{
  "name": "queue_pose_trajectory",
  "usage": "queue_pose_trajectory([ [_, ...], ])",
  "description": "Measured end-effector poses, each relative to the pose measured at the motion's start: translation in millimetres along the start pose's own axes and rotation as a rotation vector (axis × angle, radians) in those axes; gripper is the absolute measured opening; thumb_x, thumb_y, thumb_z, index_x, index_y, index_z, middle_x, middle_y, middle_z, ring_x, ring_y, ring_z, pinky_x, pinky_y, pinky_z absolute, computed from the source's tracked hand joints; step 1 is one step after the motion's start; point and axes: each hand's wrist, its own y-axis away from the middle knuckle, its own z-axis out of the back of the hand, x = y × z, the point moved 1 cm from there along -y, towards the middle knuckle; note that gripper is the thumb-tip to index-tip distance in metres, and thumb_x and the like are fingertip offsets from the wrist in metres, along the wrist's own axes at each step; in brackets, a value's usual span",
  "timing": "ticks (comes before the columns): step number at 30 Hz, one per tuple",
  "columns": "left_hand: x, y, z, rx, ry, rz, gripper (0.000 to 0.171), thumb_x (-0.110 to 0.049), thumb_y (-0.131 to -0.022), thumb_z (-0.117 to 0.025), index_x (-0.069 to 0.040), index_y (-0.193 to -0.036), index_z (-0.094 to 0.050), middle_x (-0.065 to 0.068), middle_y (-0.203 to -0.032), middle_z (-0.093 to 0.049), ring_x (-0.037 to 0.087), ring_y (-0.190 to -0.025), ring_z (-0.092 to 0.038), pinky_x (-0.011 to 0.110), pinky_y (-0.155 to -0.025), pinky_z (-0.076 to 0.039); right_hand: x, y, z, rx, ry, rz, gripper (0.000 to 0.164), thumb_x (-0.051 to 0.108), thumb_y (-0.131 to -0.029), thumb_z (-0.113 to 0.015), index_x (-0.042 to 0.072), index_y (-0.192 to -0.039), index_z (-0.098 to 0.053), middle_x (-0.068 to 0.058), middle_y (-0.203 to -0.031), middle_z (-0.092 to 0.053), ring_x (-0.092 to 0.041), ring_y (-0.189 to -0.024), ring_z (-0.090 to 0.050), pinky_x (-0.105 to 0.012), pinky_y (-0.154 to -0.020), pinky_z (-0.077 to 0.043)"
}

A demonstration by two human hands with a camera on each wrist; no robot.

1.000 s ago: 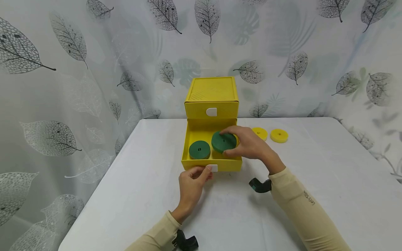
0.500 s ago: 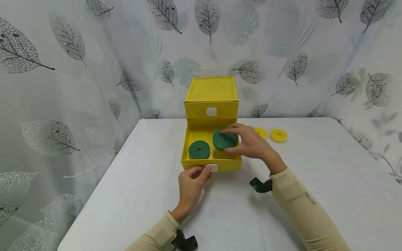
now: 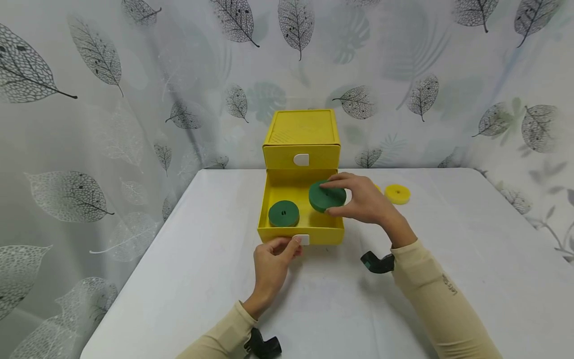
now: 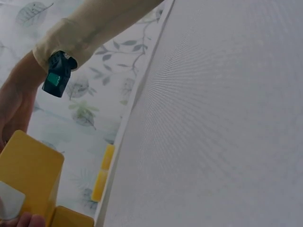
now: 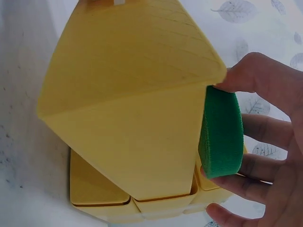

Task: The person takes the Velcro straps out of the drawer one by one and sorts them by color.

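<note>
A yellow drawer unit [image 3: 301, 127] stands at the back of the table with its lower drawer [image 3: 264, 204] pulled out. My left hand [image 3: 272, 267] grips the white tab [image 3: 303, 240] on the drawer's front, thumb on top. Inside, at the front left, lies a green disc [image 3: 283, 214] with a small hole. My right hand [image 3: 365, 199] holds a second green disc [image 3: 325, 198] by its rim, between thumb and fingers, over the drawer's right side. In the right wrist view this green disc [image 5: 222, 132] shows tilted beside the drawer's wall.
A yellow disc [image 3: 397, 194] lies on the white table [image 3: 188, 259] right of the drawer. Another, mostly hidden behind my right hand, sits beside it. The upper drawer, with its own white tab [image 3: 301, 159], is shut. A leaf-printed curtain [image 3: 390, 65] hangs behind the table.
My right hand has moved right and slightly away from me with the green disc, covering more of one yellow disc. My left hand keeps its hold on the tab.
</note>
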Motion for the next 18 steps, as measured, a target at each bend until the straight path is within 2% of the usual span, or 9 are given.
queue_pose_trajectory([
  [9,-2.3,-0.2,-0.2,-0.004,0.006,0.004,0.026,-0.031,-0.095,-0.079,-0.005,-0.091,-0.080,0.008,-0.081,-0.076,0.027,-0.077,-0.075,0.034,-0.076,-0.062,-3.0,5.6,8.8,-0.026,-0.003,-0.017,0.057,0.026,-0.083,-0.089,0.008,-0.133,-0.071,-0.016,-0.141,-0.060,-0.035,-0.124,-0.057,-0.051,-0.099,-0.052],
  [14,-2.0,-0.7,-0.5,-0.003,0.001,0.003,0.027,-0.032,-0.096,-0.079,-0.006,-0.090,-0.080,0.009,-0.080,-0.076,0.027,-0.076,-0.075,0.034,-0.075,-0.062,-5.0,8.1,12.6,-0.038,0.003,-0.034,0.058,0.026,-0.081,-0.090,0.009,-0.133,-0.071,-0.013,-0.137,-0.062,-0.032,-0.115,-0.058,-0.048,-0.095,-0.054],
  [18,-1.5,-1.1,-0.9,-0.005,0.003,0.001,0.027,-0.033,-0.096,-0.079,-0.007,-0.089,-0.080,0.008,-0.079,-0.076,0.027,-0.075,-0.074,0.034,-0.074,-0.062,-9.2,9.9,16.3,-0.047,-0.001,-0.046,0.058,0.024,-0.081,-0.091,0.009,-0.133,-0.070,-0.013,-0.137,-0.062,-0.032,-0.115,-0.058,-0.051,-0.096,-0.053],
])
